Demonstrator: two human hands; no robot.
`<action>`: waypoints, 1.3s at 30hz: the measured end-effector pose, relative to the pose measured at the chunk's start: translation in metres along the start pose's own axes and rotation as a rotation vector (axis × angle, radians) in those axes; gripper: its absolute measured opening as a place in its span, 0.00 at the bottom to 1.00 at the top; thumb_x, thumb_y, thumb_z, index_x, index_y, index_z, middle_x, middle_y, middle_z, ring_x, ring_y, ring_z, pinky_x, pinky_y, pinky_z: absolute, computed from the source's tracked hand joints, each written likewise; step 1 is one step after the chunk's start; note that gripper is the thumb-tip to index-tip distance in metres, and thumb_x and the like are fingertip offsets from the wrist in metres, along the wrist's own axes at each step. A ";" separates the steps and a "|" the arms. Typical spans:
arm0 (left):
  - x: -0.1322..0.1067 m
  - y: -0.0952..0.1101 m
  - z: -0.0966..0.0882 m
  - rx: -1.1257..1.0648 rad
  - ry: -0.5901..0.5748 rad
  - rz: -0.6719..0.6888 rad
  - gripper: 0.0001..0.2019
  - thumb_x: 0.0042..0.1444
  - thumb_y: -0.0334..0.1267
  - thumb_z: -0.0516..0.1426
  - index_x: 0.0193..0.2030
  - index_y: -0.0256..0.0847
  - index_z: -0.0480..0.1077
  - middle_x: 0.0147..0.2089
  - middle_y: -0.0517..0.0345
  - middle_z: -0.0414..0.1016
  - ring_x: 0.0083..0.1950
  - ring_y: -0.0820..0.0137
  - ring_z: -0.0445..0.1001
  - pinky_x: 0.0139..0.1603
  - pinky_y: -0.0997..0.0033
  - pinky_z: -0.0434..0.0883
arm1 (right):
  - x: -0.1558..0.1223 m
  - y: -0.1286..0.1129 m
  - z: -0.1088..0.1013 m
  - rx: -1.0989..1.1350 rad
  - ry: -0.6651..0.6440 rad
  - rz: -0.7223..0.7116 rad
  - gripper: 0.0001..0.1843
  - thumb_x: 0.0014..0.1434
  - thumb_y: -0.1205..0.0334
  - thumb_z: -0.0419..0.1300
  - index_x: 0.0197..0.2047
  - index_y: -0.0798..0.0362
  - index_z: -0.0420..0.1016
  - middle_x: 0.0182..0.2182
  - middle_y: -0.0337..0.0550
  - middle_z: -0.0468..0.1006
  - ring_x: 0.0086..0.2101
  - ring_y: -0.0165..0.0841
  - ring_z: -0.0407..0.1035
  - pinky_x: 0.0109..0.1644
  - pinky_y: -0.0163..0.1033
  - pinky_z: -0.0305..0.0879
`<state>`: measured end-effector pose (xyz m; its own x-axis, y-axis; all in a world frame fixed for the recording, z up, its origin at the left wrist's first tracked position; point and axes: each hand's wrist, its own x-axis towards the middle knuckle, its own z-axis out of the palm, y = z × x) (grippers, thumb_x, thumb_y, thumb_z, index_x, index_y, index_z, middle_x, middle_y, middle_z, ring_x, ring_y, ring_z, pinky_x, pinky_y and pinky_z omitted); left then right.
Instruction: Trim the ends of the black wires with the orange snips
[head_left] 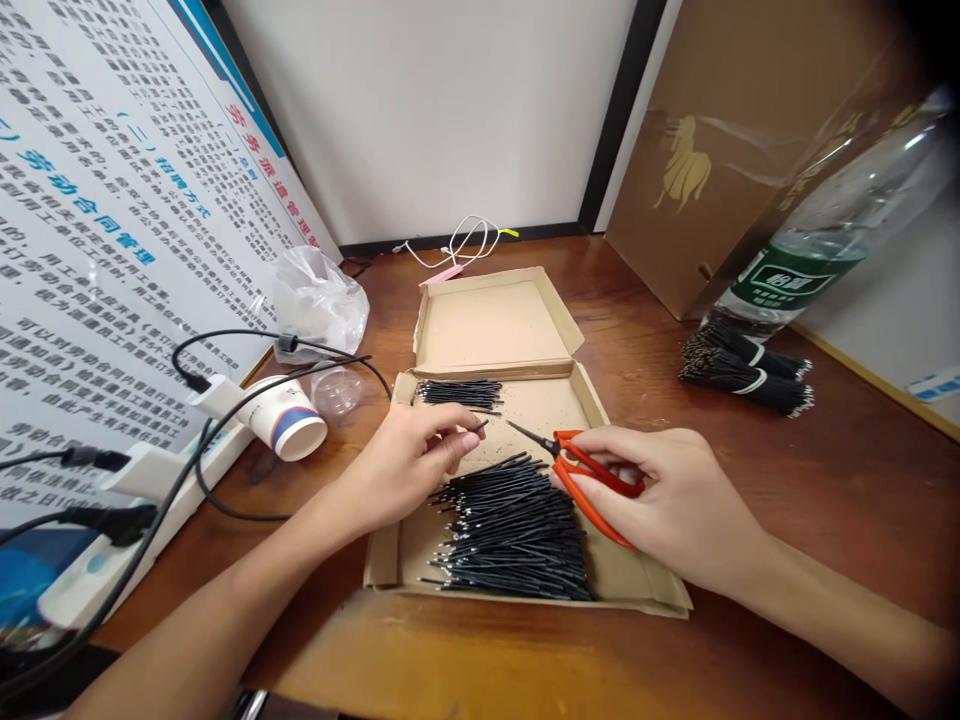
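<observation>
Pinching a black wire (483, 425), apparently hidden for most of its length, in the left hand (424, 450), above an open cardboard box (551, 400); gripping red-handled snips (564, 447) in the right hand (664, 490), pointed toward the wire's visible tip.

The left hand (405, 462) and right hand (679, 492) are ungloved, with slender fingers. The left forearm (251, 590), eight o'clock, and right forearm (832, 605), four o'clock, are bare and taper toward the wrists.

Scissors (562, 444): red-handled, tip leftward, in our right hand (667, 490).
Wire (482, 426): thin, black, pinched in our left hand (416, 455), end protruding.
</observation>
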<state>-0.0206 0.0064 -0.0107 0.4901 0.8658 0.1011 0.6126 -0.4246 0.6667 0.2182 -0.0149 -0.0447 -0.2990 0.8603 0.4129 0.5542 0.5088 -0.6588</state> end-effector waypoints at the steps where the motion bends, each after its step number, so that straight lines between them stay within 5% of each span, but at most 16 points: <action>1: -0.001 0.003 0.001 -0.062 -0.013 -0.037 0.07 0.64 0.32 0.52 0.40 0.37 0.71 0.23 0.65 0.67 0.23 0.78 0.65 0.25 0.80 0.63 | -0.001 0.000 0.001 -0.006 0.007 -0.027 0.06 0.55 0.64 0.62 0.33 0.57 0.79 0.17 0.35 0.74 0.16 0.22 0.56 0.21 0.30 0.57; 11: -0.007 0.014 0.009 -0.462 -0.156 -0.218 0.07 0.63 0.33 0.50 0.40 0.36 0.69 0.31 0.60 0.70 0.20 0.80 0.67 0.17 0.84 0.64 | -0.004 0.001 0.004 0.089 -0.040 -0.108 0.03 0.56 0.67 0.60 0.33 0.56 0.76 0.20 0.35 0.75 0.18 0.22 0.61 0.23 0.28 0.59; 39: -0.010 0.014 0.011 -0.407 -0.076 -0.166 0.04 0.60 0.31 0.54 0.36 0.34 0.69 0.30 0.57 0.73 0.21 0.79 0.68 0.17 0.84 0.65 | -0.005 -0.003 -0.001 -0.028 -0.112 -0.125 0.07 0.58 0.64 0.59 0.33 0.56 0.78 0.16 0.31 0.66 0.17 0.23 0.52 0.23 0.30 0.54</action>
<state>-0.0102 -0.0112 -0.0112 0.4596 0.8848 -0.0764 0.4003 -0.1296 0.9072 0.2190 -0.0212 -0.0438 -0.4513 0.7891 0.4167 0.5284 0.6126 -0.5879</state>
